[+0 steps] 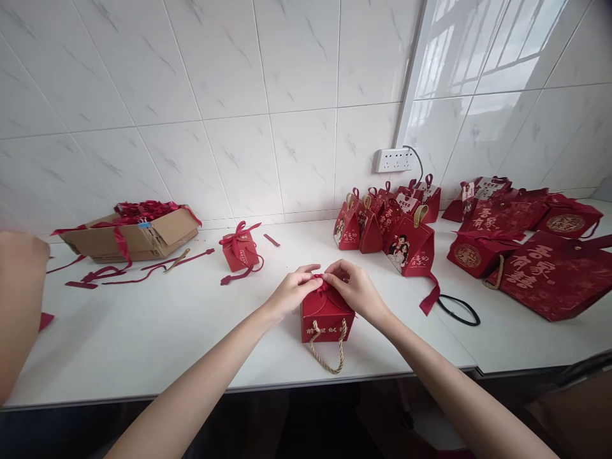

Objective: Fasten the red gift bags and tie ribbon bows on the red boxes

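Note:
A small red gift box [326, 320] with gold lettering and a beige rope handle [327, 352] stands on the white table [157, 331] near its front edge. My left hand [291, 290] and my right hand [352, 287] meet on top of the box. The fingers of both pinch a red ribbon [319, 281] at the box's closure.
A ribbon-tied red box [240, 250] sits behind. A cardboard box [131, 234] of red ribbons stands back left, with loose ribbons beside it. Several red gift boxes [387, 223] and red bags [549, 274] crowd the right. Another person's arm [19, 299] is at the left edge. A black cable [459, 308] lies nearby.

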A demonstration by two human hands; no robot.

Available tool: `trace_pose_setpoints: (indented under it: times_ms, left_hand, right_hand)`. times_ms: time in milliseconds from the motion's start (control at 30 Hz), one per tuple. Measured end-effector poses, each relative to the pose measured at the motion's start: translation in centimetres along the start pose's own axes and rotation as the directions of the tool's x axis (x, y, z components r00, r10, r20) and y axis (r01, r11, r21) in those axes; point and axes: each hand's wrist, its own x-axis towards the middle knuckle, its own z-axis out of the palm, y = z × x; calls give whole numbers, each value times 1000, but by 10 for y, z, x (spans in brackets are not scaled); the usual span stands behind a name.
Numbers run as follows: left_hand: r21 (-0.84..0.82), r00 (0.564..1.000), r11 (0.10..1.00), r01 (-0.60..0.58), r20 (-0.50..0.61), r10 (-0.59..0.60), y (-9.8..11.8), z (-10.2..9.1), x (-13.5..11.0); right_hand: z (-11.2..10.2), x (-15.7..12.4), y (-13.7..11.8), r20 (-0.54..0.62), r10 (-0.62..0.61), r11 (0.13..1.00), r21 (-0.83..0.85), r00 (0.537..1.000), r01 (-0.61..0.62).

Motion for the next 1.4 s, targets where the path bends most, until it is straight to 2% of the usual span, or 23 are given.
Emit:
trace_pose_setpoints:
  times_ms: [200,367,500,633,800,1033,1100,1200,1400]
  left_hand:
    - [-232,996,970,76,55,-65,-2,1,0]
    - [-234,995,967,102,5,-104,-2,0,-1]
    - [-209,993,973,102,-31,-110,-6,-2,-1]
    - [-217,992,969,121,-5,-125,-9,-4,-1]
    - [-111,998,992,58,-28,-61,-5,-3,-4]
    - [80,989,997,-8,-145,20,-7,-4,-7]
    - [142,984,989,-31,-167,55,-8,-6,-8]
    - [272,979,961,-51,-176,101,-8,-8,-13]
    - [462,958,886,-40,-233,164,-2,-8,-19]
  right_hand:
    - [0,0,2,11,-14,999,-35,1000,15]
    - [-2,-5,3,-25,-121,987,-111,992,118]
    - [-8,-12,1,27,-258,945,-200,966,258]
    - [-11,-14,0,62,-278,913,-293,959,284]
    - [-9,-12,2,36,-317,879,-363,948,308]
    - [-8,-14,3,32,-406,798,-474,913,371]
    - [-9,-15,3,32,-397,810,-458,917,366]
    - [-11,-16,0,28,-329,872,-374,944,315]
    - [-10,-17,-5,-27,-107,974,-206,994,99]
